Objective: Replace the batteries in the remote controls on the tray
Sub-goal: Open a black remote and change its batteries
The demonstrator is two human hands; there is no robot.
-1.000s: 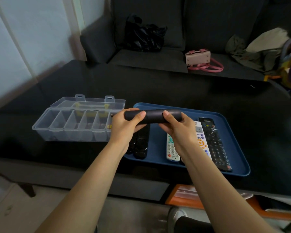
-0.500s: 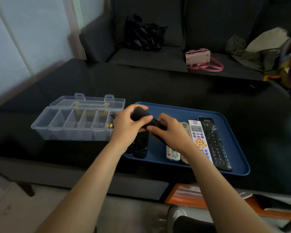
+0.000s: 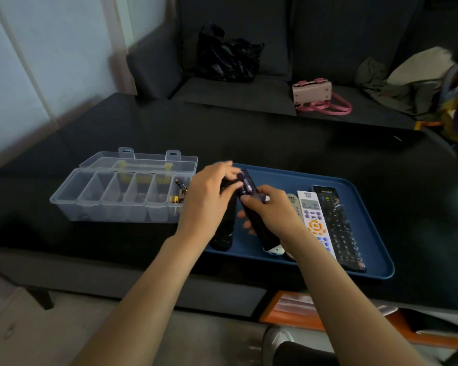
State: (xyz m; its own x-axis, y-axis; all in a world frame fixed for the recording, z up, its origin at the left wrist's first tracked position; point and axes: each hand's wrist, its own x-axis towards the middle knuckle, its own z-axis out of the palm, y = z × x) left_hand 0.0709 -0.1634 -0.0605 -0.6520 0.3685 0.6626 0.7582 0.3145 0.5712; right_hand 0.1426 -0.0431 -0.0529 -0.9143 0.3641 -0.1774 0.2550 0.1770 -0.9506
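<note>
Item: black remote [image 3: 257, 220], held over the near left part of the blue tray [image 3: 368, 228], back upward, battery bay open with purple cells showing; right hand [image 3: 273, 215] grips its middle, fingers curled round the body; left hand [image 3: 209, 196] at the far end, fingers bent on a dark piece, probably the cover; blurred, so the hold cannot be told; judged light, rigid, smooth plastic, best held by the long edges; other remotes lie on the tray; spare batteries [image 3: 179, 195] in the clear box [image 3: 111, 196]; held remote's button side hidden.
</note>
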